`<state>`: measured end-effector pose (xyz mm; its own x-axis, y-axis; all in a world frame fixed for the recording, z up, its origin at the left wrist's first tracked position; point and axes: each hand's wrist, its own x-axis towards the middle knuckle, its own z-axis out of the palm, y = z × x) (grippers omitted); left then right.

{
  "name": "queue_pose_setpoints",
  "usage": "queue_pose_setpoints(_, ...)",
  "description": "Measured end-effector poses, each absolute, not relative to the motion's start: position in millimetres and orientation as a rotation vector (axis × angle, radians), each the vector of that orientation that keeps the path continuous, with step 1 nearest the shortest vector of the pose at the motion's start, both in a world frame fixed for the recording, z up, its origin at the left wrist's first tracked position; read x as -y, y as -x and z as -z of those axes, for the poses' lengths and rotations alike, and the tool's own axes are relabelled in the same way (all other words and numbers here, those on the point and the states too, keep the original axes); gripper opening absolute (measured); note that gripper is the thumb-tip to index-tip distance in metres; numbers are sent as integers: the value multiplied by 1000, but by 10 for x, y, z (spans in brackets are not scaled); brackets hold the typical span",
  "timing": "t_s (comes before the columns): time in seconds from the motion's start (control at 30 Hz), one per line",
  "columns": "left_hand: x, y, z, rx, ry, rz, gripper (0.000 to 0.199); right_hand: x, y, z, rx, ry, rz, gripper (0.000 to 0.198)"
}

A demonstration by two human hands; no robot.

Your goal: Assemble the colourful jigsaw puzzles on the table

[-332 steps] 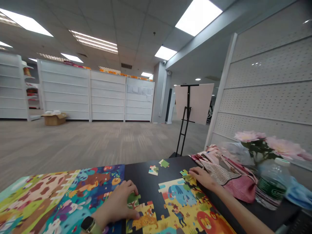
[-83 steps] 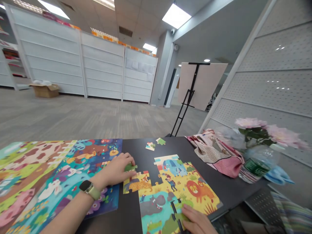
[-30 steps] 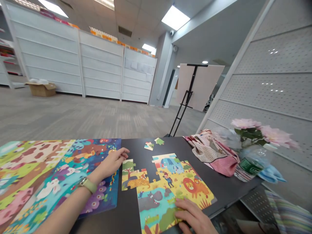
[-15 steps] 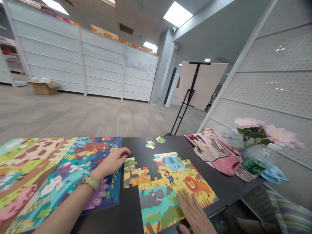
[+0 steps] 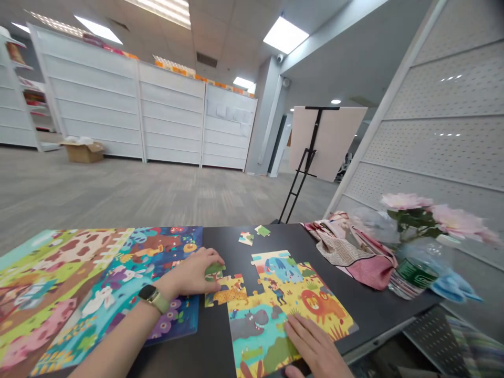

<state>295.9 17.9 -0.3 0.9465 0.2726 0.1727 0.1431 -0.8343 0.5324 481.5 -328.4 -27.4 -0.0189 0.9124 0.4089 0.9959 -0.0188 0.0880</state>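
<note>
An animal jigsaw puzzle (image 5: 260, 315) lies partly assembled on the dark table, with a gap at its upper left. My left hand (image 5: 199, 273), wearing a watch (image 5: 153, 297), curls its thumb and fingers around the tree puzzle piece (image 5: 213, 270) at the puzzle's left edge. This piece is partly hidden by the hand and adjoins the cheetah part. My right hand (image 5: 313, 344) lies flat with fingers stretched out on the puzzle's lower right. Farther back are two loose pieces, one with white and orange (image 5: 246, 238) and one green (image 5: 262, 230).
Finished-looking picture puzzles (image 5: 90, 294) cover the table's left side. On the right are a patterned pink cloth (image 5: 354, 257), a plastic bottle (image 5: 413, 273), pink flowers (image 5: 452, 220) and a blue cloth (image 5: 457, 286). An easel (image 5: 315, 152) stands beyond the table.
My left hand has moved right, from beside the tree piece onto it, its fingers closing around it. My right hand stays flat on the puzzle. The camera view has shifted slightly.
</note>
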Motion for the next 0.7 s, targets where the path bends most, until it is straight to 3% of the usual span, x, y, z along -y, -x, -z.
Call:
queue_pose_setpoints(0.07,-134,-2934,-33,-301,-2613,-195,77,3242,-4829,230,2015,2024,515,48)
queue_pose_setpoints(0.13,-115,-2922,-55,-327,-2641,-99,96,3164,-4842,149,1969,2012,508,46)
queue_pose_setpoints(0.27,-141,-2930,-59,-290,-2645,-138,90,2825,-4862,-54,1852,1982,374,43)
queue_pose_setpoints(0.4,-167,-2952,-24,-289,-2653,-169,90,2232,-4856,-229,1887,1996,-23,30)
queue_pose_setpoints(0.5,-159,-2962,-3,-294,-2643,-191,92,1790,-4848,-315,1924,2019,-275,38)
queue_pose_setpoints(0.6,-145,-2970,0,-315,-2606,-201,95,1520,-4857,-327,1964,2021,-396,46)
queue_pose_setpoints(0.7,-134,-2980,-10,-327,-2552,-212,101,1437,-4872,-274,1928,2019,-441,34)
